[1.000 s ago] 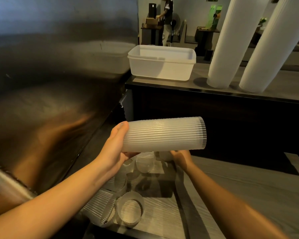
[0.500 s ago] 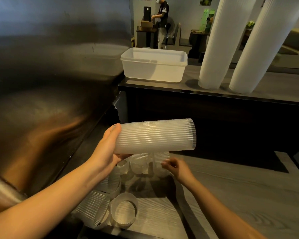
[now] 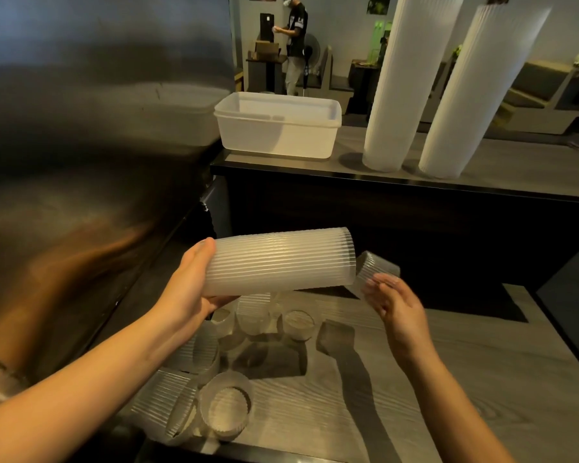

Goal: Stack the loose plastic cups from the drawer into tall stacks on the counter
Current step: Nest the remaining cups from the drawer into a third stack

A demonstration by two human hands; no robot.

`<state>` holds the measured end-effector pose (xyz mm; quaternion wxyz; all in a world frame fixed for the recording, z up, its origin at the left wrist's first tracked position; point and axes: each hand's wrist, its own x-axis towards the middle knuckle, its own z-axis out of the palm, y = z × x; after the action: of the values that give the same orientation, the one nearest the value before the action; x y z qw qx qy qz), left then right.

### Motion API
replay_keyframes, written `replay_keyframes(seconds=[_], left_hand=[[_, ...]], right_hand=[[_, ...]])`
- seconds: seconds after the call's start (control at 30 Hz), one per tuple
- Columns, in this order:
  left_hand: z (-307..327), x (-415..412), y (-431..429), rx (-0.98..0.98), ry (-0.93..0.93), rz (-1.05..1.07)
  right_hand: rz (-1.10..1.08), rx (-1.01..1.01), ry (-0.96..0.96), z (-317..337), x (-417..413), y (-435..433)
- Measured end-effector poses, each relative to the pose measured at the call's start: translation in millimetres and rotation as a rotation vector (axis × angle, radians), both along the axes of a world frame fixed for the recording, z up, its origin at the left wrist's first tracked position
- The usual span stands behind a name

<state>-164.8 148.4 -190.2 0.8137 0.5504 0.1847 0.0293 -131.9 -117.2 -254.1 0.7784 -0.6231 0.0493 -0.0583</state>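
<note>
The left hand (image 3: pixel 188 289) grasps a short stack (image 3: pixel 281 262) of ribbed cups lying sideways, fingers wrapped round its left end, the open rim pointing right. Just beside that rim, a single cup (image 3: pixel 376 267) sits tilted at the fingertips of the right hand (image 3: pixel 396 307). The fingers are blurred but seem to pinch it. Below, loose cups (image 3: pixel 228 407) lie in the drawer (image 3: pixel 315 412). On the far counter (image 3: pixel 515 168) stand two tall stacks (image 3: pixel 405 88) right of a white tub (image 3: pixel 278 132).

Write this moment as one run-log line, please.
left hand holds short stack sideways | right hand holds single cup beside its rim end, not yet nested | loose cups in drawer | tall stacks on counter
</note>
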Motion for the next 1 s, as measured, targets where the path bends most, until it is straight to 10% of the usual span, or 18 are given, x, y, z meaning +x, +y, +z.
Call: replay_keyframes(seconds=[1.0], left_hand=[[1.1, -2.9, -3.0, 0.034, -0.017, -0.048]], right_hand=[[0.328, -0.342, -0.176, 40.4, -24.7, 17.0]])
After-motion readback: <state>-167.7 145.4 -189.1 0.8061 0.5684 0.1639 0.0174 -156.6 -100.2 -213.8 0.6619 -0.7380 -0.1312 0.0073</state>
